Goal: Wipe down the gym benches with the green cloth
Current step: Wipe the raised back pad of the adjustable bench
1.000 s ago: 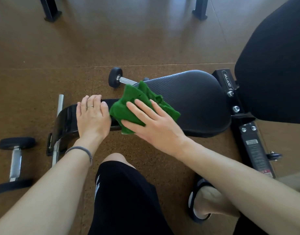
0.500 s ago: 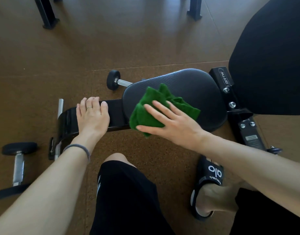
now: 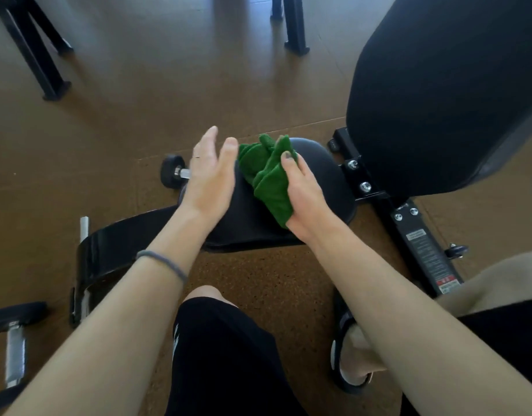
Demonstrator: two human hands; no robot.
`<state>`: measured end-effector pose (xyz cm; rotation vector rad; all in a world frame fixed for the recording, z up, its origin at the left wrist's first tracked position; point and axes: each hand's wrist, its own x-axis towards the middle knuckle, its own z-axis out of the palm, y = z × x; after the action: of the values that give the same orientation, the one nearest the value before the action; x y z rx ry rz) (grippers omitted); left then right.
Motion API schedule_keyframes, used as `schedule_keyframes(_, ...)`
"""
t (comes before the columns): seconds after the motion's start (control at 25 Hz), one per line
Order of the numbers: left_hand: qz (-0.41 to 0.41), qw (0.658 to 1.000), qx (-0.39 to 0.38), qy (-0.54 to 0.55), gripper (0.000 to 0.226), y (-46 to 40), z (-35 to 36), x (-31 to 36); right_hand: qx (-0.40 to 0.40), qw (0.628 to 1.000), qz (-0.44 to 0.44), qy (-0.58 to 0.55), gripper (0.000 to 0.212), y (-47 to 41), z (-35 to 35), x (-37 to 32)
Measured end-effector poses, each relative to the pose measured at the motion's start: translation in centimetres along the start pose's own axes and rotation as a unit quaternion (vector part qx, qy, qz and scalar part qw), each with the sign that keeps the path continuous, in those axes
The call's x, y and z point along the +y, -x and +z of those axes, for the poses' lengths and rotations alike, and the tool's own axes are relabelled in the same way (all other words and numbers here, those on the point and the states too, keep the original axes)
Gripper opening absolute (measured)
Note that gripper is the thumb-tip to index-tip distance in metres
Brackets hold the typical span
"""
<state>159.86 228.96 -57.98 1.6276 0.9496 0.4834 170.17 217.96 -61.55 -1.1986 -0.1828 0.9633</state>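
Observation:
The green cloth [image 3: 264, 175] is bunched up over the black seat pad [image 3: 328, 175] of the gym bench. My right hand [image 3: 307, 199] grips it from the right, the thumb pressed on top of the folds. Just left of the cloth my left hand [image 3: 210, 175] hovers with straight fingers and holds nothing. The bench's large black backrest [image 3: 439, 100] rises at the upper right, joined to the seat by a bolted black frame [image 3: 421, 244].
The bench's curved black front foot [image 3: 114, 250] lies low at the left. One dumbbell [image 3: 15, 346] rests on the cork floor at the far left, another [image 3: 173, 172] behind the seat. Black equipment legs [image 3: 48, 73] stand at the back. My knee and sandalled foot [image 3: 346, 355] are below.
My left hand left the bench's front foot and rose towards the cloth. My right hand went from pressing flat on the cloth to gripping it, bunched, farther right on the seat.

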Motion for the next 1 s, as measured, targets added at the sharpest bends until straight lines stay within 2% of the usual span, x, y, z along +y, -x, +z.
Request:
schedule_keyframes(0.08,-0.04,0.995,-0.065,0.067,0.09,0.1,1.6,1.0,-0.066,0.986,0.072,-0.137,0.049,1.2,-1.4,-1.8)
schedule_keyframes(0.16,-0.121,0.981,-0.124,0.084,0.087,0.1,2.9,1.8,-0.082,0.969,0.076,-0.22,0.056,2.3,-3.2,-2.5)
schedule_keyframes(0.2,-0.154,0.969,-0.166,0.097,0.081,-0.1,3.3,1.9,-0.078,0.961,0.066,-0.256,0.054,2.4,-4.1,-2.6)
schedule_keyframes(0.28,-0.181,0.937,-0.253,0.16,0.055,0.3,3.5,1.8,-0.06,0.953,0.056,-0.291,0.05,2.7,-5.3,-2.9)
schedule_keyframes(0.36,-0.18,0.924,-0.283,0.183,0.041,0.6,4.0,1.7,-0.046,0.956,0.062,-0.285,0.056,3.0,-6.2,-3.1)
schedule_keyframes(0.48,-0.16,0.944,-0.25,0.145,0.032,1.1,5.2,1.6,-0.016,0.965,0.071,-0.253,0.055,4.1,-6.9,-3.8)
schedule_keyframes(0.6,-0.149,0.949,-0.231,0.154,0.026,1.3,6.2,2.3,0.064,0.976,0.049,-0.203,0.063,5.9,-8.6,-4.8)
schedule_keyframes(0.72,-0.139,0.94,-0.236,0.202,0.026,1.3,6.9,4.5,0.185,0.983,0.009,-0.013,0.049,8.1,-10.0,-6.7)
schedule_keyframes(0.8,-0.135,0.938,-0.223,0.23,0.03,1.4,7.9,6.5,0.281,0.944,-0.083,0.15,0.028,9.7,-10.6,-8.3)
schedule_keyframes(0.88,-0.097,0.943,-0.205,0.242,0.025,1.8,9.2,8.6,0.35,0.876,-0.225,0.243,0.018,11.1,-10.5,-10.6)
schedule_keyframes(0.96,-0.041,0.949,-0.184,0.254,0.021,2.3,10.7,11.0,0.398,0.812,-0.358,0.232,0.015,12.2,-10.7,-13.5)
schedule_keyframes(1.0,-0.02,0.95,-0.175,0.257,0.02,2.7,11.5,12.2,0.406,0.794,-0.4,0.213,0.017,12.1,-11.0,-15.0)
